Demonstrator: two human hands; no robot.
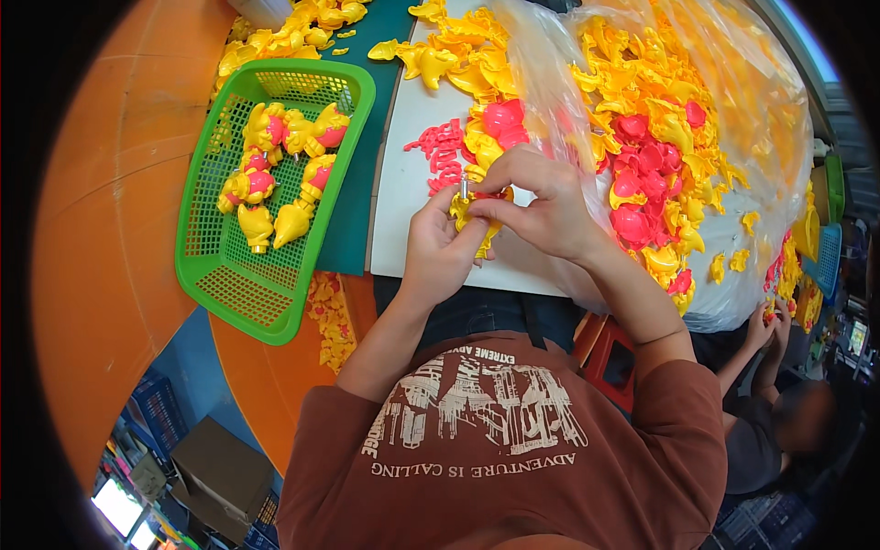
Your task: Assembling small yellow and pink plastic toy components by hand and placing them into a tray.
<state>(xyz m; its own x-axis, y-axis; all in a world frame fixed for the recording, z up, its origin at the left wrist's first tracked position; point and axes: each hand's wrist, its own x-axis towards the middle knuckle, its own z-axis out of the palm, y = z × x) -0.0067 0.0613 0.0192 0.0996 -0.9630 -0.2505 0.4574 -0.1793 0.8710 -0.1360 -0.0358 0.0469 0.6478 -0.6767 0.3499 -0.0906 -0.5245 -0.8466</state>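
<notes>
Over the white board, both my hands meet around a small yellow plastic toy part (pixel 461 213), with a thin silver metal piece (pixel 465 187) standing up from it. My left hand (pixel 438 246) wraps its fingers about the part from the left. From the right, my right hand (pixel 541 206) pinches it between thumb and forefinger; its other fingers are partly hidden. Just beyond the hands lie pink domed shells (pixel 503 119) and small pink parts (pixel 442 151). A green basket (pixel 188 229) at left holds several assembled yellow-and-pink toy figures (pixel 264 128).
A heap of yellow shell pieces (pixel 623 69) with pink ones (pixel 646 174) spills from a clear plastic bag (pixel 550 73) at right. More yellow pieces (pixel 275 46) lie beyond the basket on the orange table (pixel 119 183). Another person's hands (pixel 770 321) work at far right.
</notes>
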